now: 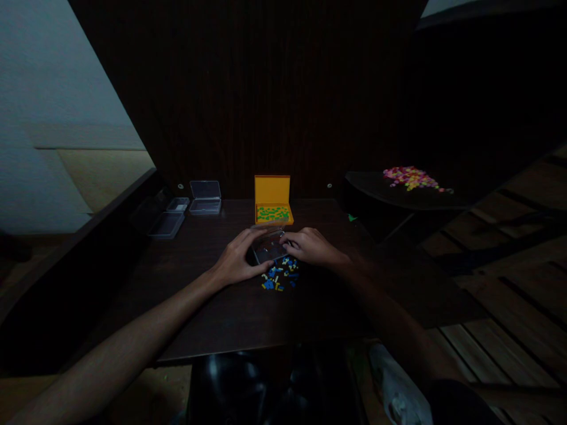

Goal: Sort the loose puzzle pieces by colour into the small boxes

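Clear plastic box (269,251) is held low over the middle of a dark wooden table (212,313), between both hands. The left hand (239,260) is curled around the box's left side, with the fingers bent over its top and the thumb pressed along its near edge. The right hand (312,247) is set against the box's right side, the fingers bent and closed onto that edge. Whether the lid is shut cannot be told in the dim light.

Just in front of the box, touching the table, a small heap of blue, yellow and white pieces (280,277) is spread between the two wrists. Behind the hands, near the table's far edge, a yellow box (272,192) stands with its lid raised upright, and green pieces (272,213) are seen lying inside it. Well to the left, several empty clear cases (205,198) are laid out near the far corner. Off to the right, apart from the table, a pile of pink and yellow pieces (410,177) rests on a dark round surface (398,198).
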Motion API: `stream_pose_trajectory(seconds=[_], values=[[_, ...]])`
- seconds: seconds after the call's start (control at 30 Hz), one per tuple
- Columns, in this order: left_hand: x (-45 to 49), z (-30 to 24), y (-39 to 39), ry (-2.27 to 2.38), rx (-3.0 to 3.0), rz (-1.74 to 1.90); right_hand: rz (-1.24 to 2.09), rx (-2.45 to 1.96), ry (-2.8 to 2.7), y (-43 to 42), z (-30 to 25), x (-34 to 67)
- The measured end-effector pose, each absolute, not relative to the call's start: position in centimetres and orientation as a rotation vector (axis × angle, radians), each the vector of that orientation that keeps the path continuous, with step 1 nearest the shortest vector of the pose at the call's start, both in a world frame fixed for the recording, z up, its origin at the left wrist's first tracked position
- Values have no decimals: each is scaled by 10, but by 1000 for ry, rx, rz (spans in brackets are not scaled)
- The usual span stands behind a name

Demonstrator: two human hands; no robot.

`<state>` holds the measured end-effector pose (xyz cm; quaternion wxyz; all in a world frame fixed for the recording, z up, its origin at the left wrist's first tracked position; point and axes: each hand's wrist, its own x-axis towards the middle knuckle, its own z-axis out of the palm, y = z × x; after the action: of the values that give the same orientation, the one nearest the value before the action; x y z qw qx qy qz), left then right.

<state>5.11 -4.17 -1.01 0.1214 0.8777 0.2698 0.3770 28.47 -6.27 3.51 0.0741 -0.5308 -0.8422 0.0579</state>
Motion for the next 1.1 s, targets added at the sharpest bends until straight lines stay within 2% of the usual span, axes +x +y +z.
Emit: stream_pose_trajectory(seconds=[0.23,0.43,1.1], values=[[49,-11,-37,887,2495,1086,468,-1270,-2328,-61,29,294],[45,-12,-30,977,2487,1063,800,-1133,-2599,-68,32,289],[43,-15,-30,959,2502,1015,576,-1380,-2772,-69,32,285]])
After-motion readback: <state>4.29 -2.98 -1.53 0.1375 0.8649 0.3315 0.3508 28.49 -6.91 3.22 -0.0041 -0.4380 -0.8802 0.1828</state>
